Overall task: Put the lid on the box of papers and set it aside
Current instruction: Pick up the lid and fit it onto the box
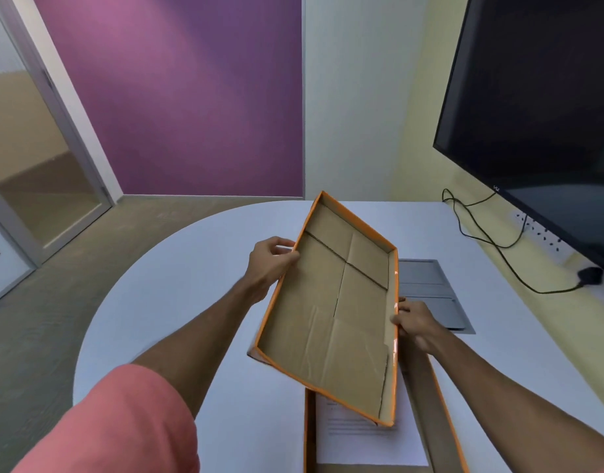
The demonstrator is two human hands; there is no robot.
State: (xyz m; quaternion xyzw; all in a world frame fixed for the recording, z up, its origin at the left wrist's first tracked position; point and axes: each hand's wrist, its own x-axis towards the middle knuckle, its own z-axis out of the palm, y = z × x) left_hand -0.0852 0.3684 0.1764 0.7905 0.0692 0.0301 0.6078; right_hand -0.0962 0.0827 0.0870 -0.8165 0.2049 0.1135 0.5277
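Observation:
An orange-edged cardboard lid (334,312) hangs tilted in the air, its brown inside facing me. My left hand (270,264) grips its left rim, thumb inside. My right hand (415,324) grips its right rim. Below it, at the bottom of the view, the orange box (440,418) rests on the white table (178,302) with white printed papers (365,442) inside. The lid covers the far part of the box.
A grey flap panel (433,295) is set into the table behind the lid. A black wall screen (539,114) hangs at right, with a black cable (498,247) and plug along the wall. The table's rounded edge curves at left, above the floor.

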